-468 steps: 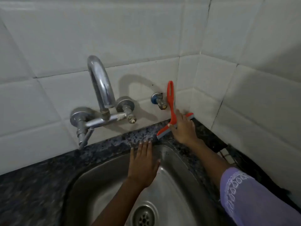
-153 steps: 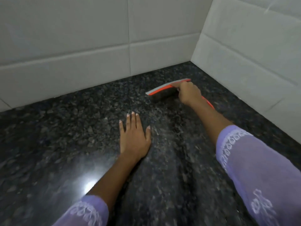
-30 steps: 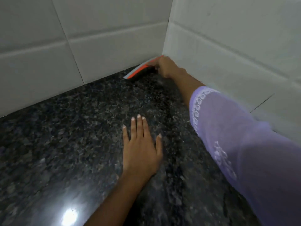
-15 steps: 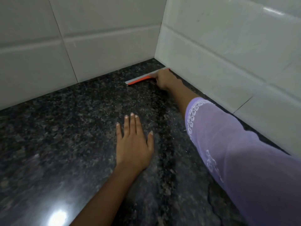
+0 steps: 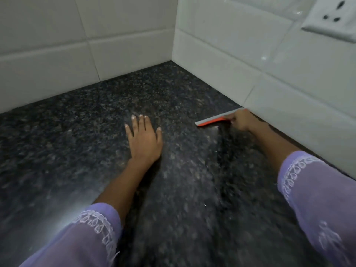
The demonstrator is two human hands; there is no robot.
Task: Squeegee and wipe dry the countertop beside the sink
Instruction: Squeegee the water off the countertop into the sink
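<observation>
A dark speckled granite countertop (image 5: 81, 132) fills most of the head view and runs back to a far corner where two walls of white tiles (image 5: 221, 54) meet. A bright glare of light sits on the stone near its front left edge. On the right wall, high up, is a white electrical socket (image 5: 335, 16).

Both forearms reach in from the front edge, each in a lilac sleeve (image 5: 323, 199) with white embroidered trim.

The left hand (image 5: 143, 138) lies open and flat on the countertop, palm down, fingers together and pointing toward the back wall, about midway across the stone.

The right hand (image 5: 239, 120) is closed around the grip of the squeegee (image 5: 212, 119), close to the right edge of the countertop where it meets the right wall. The squeegee's orange body and grey blade lie low on the stone, the blade stretching from the hand leftward, its right end just beside the foot of the wall tiles. The handle is hidden under the hand.
</observation>
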